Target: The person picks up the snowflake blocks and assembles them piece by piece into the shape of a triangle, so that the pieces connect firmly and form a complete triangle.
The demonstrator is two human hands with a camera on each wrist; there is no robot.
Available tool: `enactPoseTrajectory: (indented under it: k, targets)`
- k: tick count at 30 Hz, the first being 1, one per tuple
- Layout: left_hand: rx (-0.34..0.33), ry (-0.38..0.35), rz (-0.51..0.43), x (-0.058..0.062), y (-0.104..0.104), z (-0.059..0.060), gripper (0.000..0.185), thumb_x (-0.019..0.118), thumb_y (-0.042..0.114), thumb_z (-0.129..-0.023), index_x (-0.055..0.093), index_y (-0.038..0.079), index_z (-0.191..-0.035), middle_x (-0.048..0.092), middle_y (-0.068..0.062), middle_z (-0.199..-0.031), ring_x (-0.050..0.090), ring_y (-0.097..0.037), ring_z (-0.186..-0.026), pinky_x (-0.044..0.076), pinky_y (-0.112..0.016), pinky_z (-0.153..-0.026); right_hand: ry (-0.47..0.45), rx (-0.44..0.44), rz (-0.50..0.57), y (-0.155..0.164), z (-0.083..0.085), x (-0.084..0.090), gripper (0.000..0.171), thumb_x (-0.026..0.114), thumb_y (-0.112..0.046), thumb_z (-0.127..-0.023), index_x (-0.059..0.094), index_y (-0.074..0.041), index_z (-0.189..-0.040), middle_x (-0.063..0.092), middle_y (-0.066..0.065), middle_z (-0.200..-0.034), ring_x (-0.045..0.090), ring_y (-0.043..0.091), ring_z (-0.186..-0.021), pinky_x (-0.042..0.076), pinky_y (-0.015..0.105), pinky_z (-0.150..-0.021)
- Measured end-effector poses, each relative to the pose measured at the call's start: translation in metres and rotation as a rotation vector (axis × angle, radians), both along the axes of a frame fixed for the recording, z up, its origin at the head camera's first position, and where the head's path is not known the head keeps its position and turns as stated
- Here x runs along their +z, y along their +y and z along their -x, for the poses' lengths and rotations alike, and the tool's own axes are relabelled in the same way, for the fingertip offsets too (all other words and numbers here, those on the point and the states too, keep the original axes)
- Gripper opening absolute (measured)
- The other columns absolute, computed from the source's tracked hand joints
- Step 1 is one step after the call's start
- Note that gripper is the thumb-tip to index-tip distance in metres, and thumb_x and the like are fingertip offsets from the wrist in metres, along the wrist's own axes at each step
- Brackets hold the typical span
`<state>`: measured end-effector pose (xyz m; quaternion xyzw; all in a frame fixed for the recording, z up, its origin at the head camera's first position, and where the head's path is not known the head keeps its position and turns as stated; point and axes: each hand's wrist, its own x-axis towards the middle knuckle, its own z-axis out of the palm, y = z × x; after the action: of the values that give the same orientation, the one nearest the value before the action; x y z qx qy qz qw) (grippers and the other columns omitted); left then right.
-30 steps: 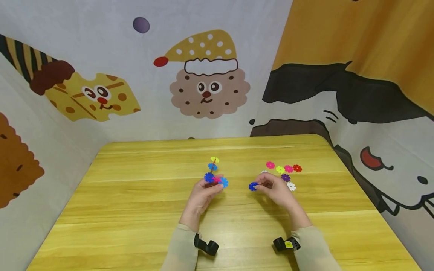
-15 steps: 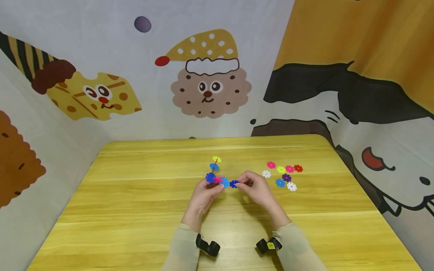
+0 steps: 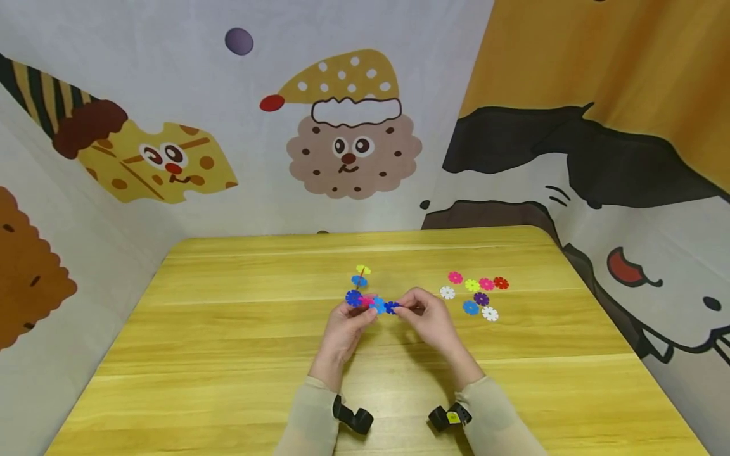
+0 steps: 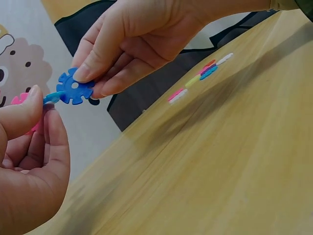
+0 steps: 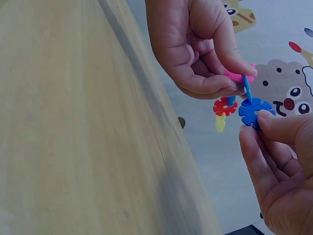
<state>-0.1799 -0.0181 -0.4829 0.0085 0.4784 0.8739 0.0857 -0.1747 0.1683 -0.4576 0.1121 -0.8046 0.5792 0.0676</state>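
Note:
My left hand grips a small assembly of interlocked snowflake discs: yellow, light blue, dark blue, pink and red. In the right wrist view the pink disc and a light blue disc sit between thumb and fingers of this hand. My right hand pinches a dark blue disc by its rim and holds it edge-on against the light blue disc of the assembly. The left wrist view shows the dark blue disc meeting it, held by the right hand.
Several loose discs in pink, yellow, red, white, purple and blue lie on the yellow wooden table to the right of my hands. Cartoon-printed cloth walls close in the table at the back and both sides.
My right hand carried the dark blue disc leftward from near the loose pile to the assembly. The left hand stayed nearly still.

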Motion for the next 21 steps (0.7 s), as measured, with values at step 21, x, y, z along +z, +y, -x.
enactPoseTrajectory:
  k: [21]
  targets:
    - [0.006, 0.052, -0.014, 0.0, 0.005, -0.002, 0.039, 0.061, -0.018, -0.087, 0.076, 0.018, -0.09, 0.072, 0.0, -0.104, 0.064, -0.013, -0.09, 0.055, -0.025, -0.079, 0.083, -0.078, -0.02, -0.013, -0.017, 0.025, 0.012, 0.072, 0.013, -0.081, 0.063, 0.007, -0.079, 0.065, 0.016, -0.077, 0.063, 0.026, -0.069, 0.055, 0.024, -0.063]
